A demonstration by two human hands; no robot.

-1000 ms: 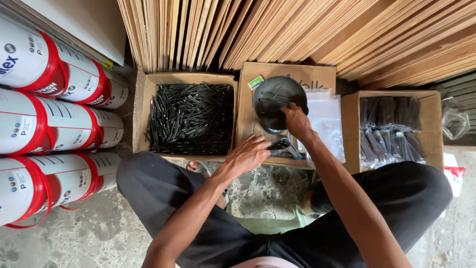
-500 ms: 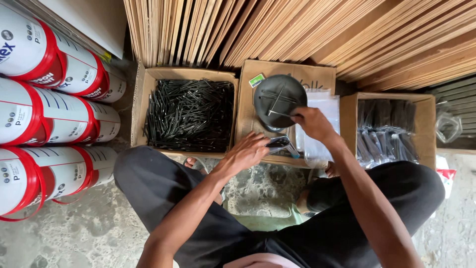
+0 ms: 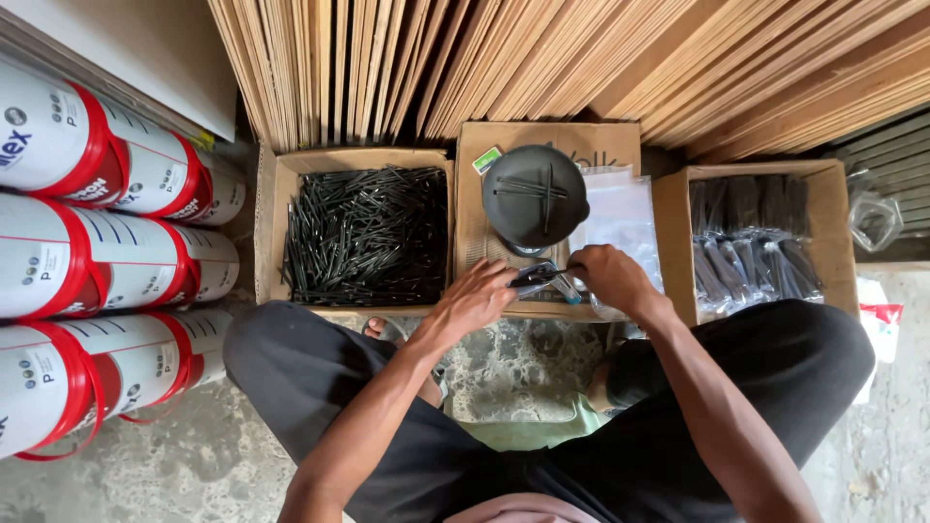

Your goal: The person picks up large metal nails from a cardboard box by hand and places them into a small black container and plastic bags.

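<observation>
Seated on the floor, a person grips a small clear bag (image 3: 542, 280) of black pieces between left hand (image 3: 475, 302) and right hand (image 3: 608, 281), over the middle box (image 3: 484, 242). Beyond sit a black pan (image 3: 535, 197), a box of black screws (image 3: 368, 232), and stacked boards (image 3: 542, 68).

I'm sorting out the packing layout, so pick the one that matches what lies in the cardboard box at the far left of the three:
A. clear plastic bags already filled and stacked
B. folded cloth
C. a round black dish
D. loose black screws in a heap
D: the left cardboard box holds a loose heap of black screws, while the filled bags lie in the right box and the round black dish sits on the middle one.
</observation>
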